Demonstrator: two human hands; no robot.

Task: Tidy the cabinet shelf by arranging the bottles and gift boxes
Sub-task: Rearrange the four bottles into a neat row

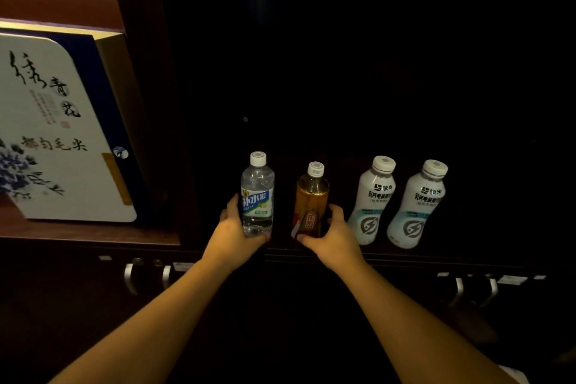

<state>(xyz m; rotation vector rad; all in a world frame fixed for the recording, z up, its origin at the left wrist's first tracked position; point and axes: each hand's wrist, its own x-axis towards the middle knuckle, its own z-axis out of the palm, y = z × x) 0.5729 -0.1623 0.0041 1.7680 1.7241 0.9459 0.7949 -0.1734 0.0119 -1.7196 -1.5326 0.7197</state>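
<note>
On a dark cabinet shelf [467,254] several bottles stand in a row. My left hand [232,232] grips the lower part of a clear water bottle [258,193] with a blue and green label. My right hand [332,235] grips the base of an amber drink bottle [311,199] with a red label, just right of the clear one. Two white drink bottles [372,199] [417,204] stand upright further right, untouched. A large white and blue gift box [59,131] with calligraphy leans in the lit compartment on the left.
A dark wooden divider [162,134] separates the gift box compartment from the bottle compartment. Below the shelf, metal door handles [129,276] [458,290] stick out from the lower cabinet doors. The back of the bottle compartment is too dark to read.
</note>
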